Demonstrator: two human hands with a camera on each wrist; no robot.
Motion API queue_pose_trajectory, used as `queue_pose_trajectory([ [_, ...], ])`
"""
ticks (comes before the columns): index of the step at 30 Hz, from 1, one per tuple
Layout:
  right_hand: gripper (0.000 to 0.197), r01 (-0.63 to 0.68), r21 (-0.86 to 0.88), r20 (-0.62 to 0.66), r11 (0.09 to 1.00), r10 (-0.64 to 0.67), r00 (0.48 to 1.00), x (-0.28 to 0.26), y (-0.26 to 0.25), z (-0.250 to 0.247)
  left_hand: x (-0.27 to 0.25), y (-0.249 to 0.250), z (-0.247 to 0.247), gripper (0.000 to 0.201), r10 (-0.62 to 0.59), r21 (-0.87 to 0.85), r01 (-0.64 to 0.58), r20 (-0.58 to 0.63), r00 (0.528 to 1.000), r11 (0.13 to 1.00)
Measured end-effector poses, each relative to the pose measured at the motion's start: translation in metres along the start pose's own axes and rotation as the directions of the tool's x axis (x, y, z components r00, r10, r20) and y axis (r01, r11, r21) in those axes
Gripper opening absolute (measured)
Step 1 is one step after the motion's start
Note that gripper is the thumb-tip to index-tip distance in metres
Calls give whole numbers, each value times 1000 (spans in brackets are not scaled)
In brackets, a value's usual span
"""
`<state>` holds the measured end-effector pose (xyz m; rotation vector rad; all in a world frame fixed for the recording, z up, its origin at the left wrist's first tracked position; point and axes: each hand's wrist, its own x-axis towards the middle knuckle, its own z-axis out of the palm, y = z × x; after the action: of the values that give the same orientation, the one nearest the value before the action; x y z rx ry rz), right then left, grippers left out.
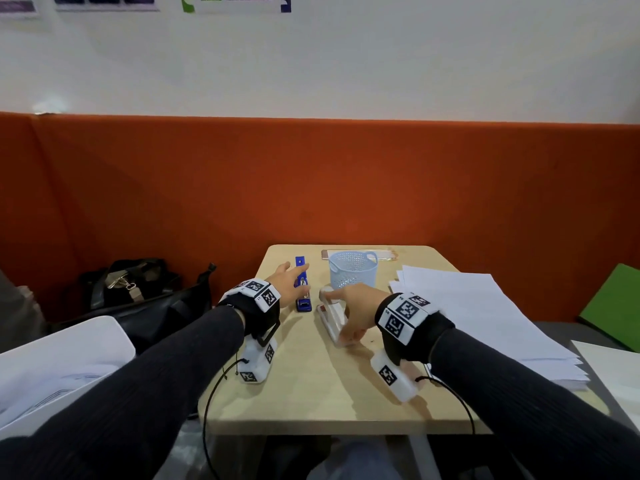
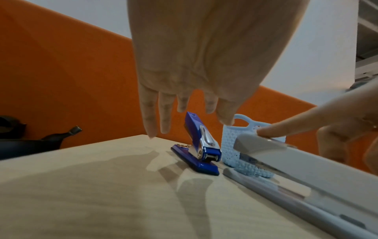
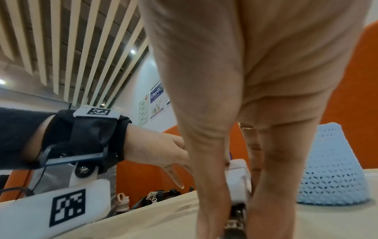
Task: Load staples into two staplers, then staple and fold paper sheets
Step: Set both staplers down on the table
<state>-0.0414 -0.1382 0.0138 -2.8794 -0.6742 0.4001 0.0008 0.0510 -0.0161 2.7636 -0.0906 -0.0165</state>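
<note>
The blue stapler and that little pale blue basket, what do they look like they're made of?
The blue stapler looks like glossy blue painted metal or hard plastic, with a bright chrome magazine that reflects light, so part of it is probably steel. The pale blue basket looks like matte moulded plastic: its wall is a regular pattern of small holes and its handle loop is formed in one piece.

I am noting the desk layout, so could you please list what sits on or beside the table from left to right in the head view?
Black bag → blue stapler → white stapler → stack of paper → green folder. The basket overlaps the staplers' span, so I leave it out.
</note>
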Motion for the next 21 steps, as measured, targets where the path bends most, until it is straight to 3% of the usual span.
queue_pose_trajectory([
  [9,75,3,-21,-165,1000,-6,986,36,-8,11,10,-3,5,85,-62,-16,62,27,998,998],
  [14,71,-14,82,-214,996,32,976,59,-10,9,11,-4,3,75,-80,15,80,37,996,997],
  [21,74,-47,102,-190,994,66,980,80,-9,0,20,-7,-4,62,-67,-109,81,120,991,991],
])
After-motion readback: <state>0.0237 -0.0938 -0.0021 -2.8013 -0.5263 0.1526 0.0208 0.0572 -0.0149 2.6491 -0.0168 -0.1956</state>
